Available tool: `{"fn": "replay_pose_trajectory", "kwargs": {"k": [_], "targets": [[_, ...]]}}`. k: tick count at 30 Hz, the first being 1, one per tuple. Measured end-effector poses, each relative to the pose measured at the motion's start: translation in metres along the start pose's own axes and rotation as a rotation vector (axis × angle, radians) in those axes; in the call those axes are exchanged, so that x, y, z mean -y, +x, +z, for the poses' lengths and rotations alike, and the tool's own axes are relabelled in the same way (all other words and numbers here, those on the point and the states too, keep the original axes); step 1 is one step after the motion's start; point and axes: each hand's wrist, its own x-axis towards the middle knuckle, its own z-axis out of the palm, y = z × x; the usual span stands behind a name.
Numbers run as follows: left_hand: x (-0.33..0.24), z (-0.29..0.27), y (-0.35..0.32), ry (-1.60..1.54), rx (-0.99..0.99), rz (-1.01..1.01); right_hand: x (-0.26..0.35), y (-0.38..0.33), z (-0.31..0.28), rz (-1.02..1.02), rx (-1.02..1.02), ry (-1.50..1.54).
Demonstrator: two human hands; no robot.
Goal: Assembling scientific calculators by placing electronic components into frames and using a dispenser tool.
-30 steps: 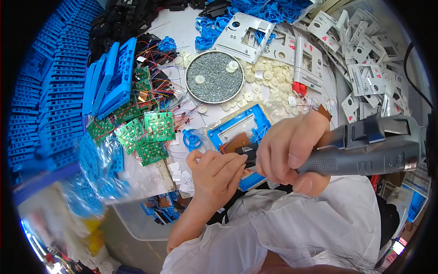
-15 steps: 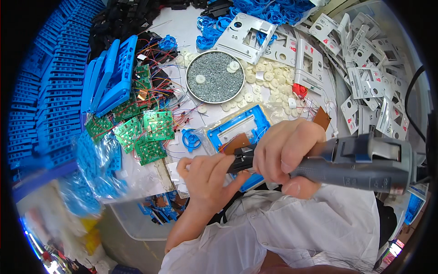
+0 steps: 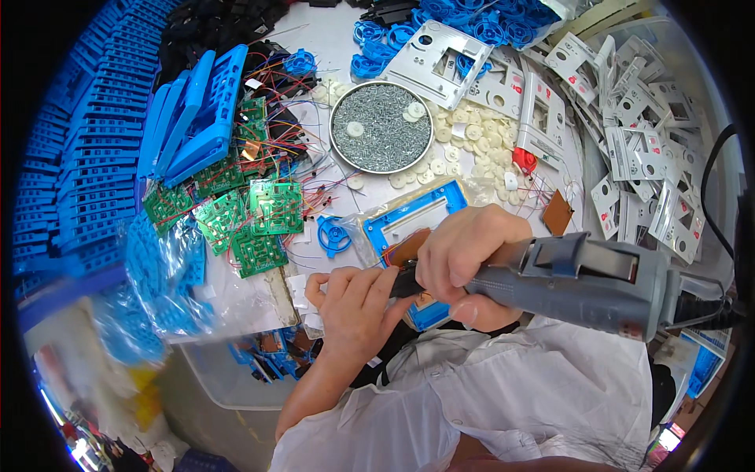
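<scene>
My right hand (image 3: 470,256) is wrapped around a grey corded electric screwdriver (image 3: 586,283), held nearly level with its front end toward my left hand. Between thumb and fingers, my left hand (image 3: 346,311) grips a small black plastic part (image 3: 404,282). The screwdriver's tip is hidden behind my right fingers, close to that part. Beneath both hands lies a blue plastic frame (image 3: 431,211) on a clear bag, with a brown circuit board (image 3: 408,248) at it. A round metal dish of screws (image 3: 381,165) stands beyond.
Green circuit boards (image 3: 275,206) with wires and stacked blue housings (image 3: 206,118) lie to the left. White plastic discs (image 3: 474,134) surround the dish's right side. Silvery panels (image 3: 629,149) fill a bin at right. The screwdriver's black cable (image 3: 712,169) curves along the right edge.
The screwdriver and my right hand have moved left, closer to my left hand and over more of the black part. The left hand keeps its grip. The whole view has shifted slightly.
</scene>
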Motion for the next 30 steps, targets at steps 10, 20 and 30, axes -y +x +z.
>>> {"fn": "replay_pose_trajectory", "kwargs": {"k": [10, 20, 30], "targets": [[0.002, 0.002, 0.0, -0.034, -0.026, 0.0, -0.011, 0.0, 0.005, -0.045, 0.011, -0.03], [0.001, 0.003, 0.002, -0.04, -0.041, 0.024, -0.009, 0.008, 0.007, -0.073, 0.11, -0.053], [0.008, 0.013, -0.005, -0.1, -0.019, 0.045, -0.02, 0.015, 0.013, -0.041, 0.22, -0.149]]}}
